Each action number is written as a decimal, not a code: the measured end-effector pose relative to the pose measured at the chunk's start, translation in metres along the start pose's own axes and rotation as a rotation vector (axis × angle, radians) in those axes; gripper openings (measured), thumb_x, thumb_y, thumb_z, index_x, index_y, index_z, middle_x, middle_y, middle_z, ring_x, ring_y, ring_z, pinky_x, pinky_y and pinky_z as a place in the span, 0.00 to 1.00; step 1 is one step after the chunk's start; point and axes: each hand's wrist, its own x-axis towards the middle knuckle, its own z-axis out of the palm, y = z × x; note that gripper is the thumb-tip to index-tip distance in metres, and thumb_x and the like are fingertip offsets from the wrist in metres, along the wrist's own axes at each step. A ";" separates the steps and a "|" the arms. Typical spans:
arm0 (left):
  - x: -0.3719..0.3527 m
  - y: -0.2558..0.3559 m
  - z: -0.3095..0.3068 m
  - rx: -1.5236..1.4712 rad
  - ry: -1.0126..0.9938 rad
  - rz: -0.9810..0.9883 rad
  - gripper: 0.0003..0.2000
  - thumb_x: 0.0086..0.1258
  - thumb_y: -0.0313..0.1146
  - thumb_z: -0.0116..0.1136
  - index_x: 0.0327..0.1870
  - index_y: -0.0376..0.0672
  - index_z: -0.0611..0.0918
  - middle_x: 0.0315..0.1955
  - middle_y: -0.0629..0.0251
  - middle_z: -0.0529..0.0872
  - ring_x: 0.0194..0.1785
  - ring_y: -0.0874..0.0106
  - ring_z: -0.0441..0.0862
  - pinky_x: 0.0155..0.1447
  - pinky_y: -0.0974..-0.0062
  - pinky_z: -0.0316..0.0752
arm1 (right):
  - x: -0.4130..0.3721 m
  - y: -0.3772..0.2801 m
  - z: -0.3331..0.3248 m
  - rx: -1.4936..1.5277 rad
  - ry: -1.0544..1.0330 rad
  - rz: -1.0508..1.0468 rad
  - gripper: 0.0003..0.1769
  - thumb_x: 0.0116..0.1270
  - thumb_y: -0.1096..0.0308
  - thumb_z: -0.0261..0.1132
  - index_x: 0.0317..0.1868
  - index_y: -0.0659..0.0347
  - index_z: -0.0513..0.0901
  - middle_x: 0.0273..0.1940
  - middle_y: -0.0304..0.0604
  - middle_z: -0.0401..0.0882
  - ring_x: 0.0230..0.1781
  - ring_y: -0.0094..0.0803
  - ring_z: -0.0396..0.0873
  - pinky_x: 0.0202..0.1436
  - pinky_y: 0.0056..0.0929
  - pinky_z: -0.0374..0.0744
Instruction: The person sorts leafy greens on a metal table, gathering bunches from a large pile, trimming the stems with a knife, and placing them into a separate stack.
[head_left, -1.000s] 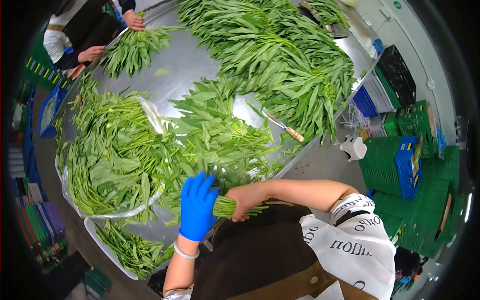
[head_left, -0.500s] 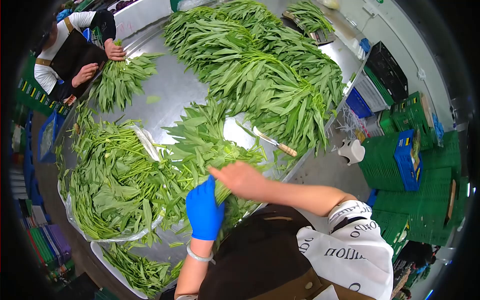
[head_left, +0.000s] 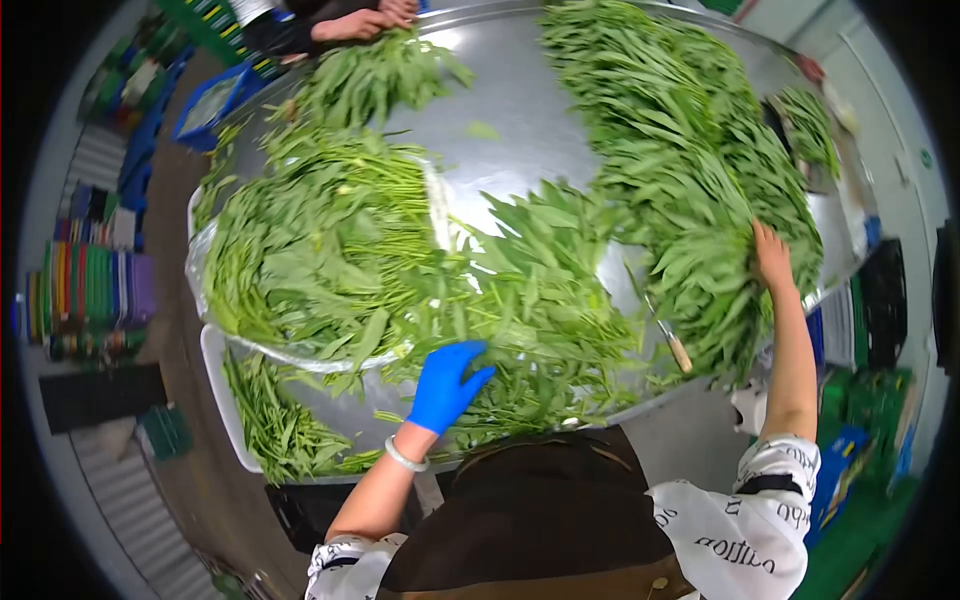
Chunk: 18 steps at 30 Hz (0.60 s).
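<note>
My left hand (head_left: 447, 385), in a blue glove, hovers over loose cut stems (head_left: 520, 385) at the table's near edge. Its thumb stands apart from the fingers, and nothing shows in it. At the right, my bare right hand (head_left: 771, 255) closes on the stem end of a bunch of water spinach (head_left: 690, 275) on the long leafy pile. Its fingertips are partly hidden among the stems. A knife with a wooden handle (head_left: 681, 355) lies between the pile and the loose stems. Left of centre, a large heap of water spinach (head_left: 310, 260) rests on clear plastic.
Another person's hands (head_left: 365, 22) hold greens at the far edge of the metal table (head_left: 510, 105). A white tub (head_left: 228, 400) with greens stands at the near left. A blue crate (head_left: 212, 105) is beyond the left edge. Green crates (head_left: 870, 400) stand at the right.
My hands have parted: the right has gone from the bunch beside the glove to the pile on the right. The left has let go. The camera view has turned and shifted.
</note>
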 end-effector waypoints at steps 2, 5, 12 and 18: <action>0.008 -0.012 -0.008 -0.027 0.055 -0.025 0.18 0.61 0.36 0.66 0.51 0.40 0.81 0.46 0.54 0.84 0.50 0.54 0.80 0.55 0.62 0.74 | -0.004 -0.016 -0.001 0.101 -0.105 0.091 0.42 0.53 0.85 0.55 0.72 0.57 0.58 0.65 0.55 0.66 0.64 0.51 0.66 0.66 0.44 0.66; 0.029 -0.038 -0.033 -0.028 0.226 -0.051 0.17 0.62 0.36 0.65 0.50 0.40 0.81 0.45 0.54 0.84 0.50 0.54 0.80 0.54 0.62 0.73 | -0.008 -0.042 -0.028 0.013 -0.008 0.147 0.40 0.53 0.87 0.53 0.70 0.60 0.60 0.65 0.54 0.66 0.63 0.51 0.66 0.66 0.45 0.66; 0.137 -0.099 -0.110 0.587 0.400 0.148 0.14 0.65 0.29 0.54 0.52 0.42 0.80 0.46 0.56 0.83 0.46 0.57 0.80 0.52 0.61 0.72 | -0.040 -0.146 -0.099 0.309 0.357 -0.231 0.31 0.51 0.86 0.56 0.59 0.66 0.71 0.58 0.56 0.73 0.61 0.52 0.69 0.67 0.45 0.66; 0.207 -0.134 -0.117 1.052 0.335 0.044 0.19 0.63 0.27 0.50 0.56 0.44 0.76 0.51 0.59 0.79 0.45 0.59 0.79 0.48 0.63 0.75 | -0.059 -0.265 -0.108 0.569 0.107 -0.707 0.23 0.45 0.82 0.60 0.47 0.65 0.77 0.52 0.51 0.76 0.56 0.50 0.73 0.61 0.46 0.72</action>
